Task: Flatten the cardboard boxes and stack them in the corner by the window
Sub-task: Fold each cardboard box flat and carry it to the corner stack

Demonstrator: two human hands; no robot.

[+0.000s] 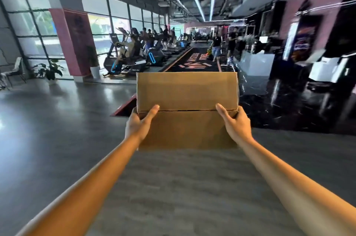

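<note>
I hold a brown cardboard box (pixel 186 97) out in front of me at chest height, above the grey floor. Its two top flaps lie closed, with a seam running across the middle. My left hand (pixel 137 124) grips the box's left edge, thumb on top along the seam and fingers hidden beneath. On the right edge my right hand (pixel 235 122) grips it the same way, thumb on top. The box's underside is hidden.
Tall windows (pixel 34 23) run along the left wall past a pink pillar (pixel 77 43), with a chair (pixel 15 70) and a potted plant (pixel 50 70) by them. Exercise machines (pixel 134 56) with people line the far left. A white counter (pixel 256 64) stands at right.
</note>
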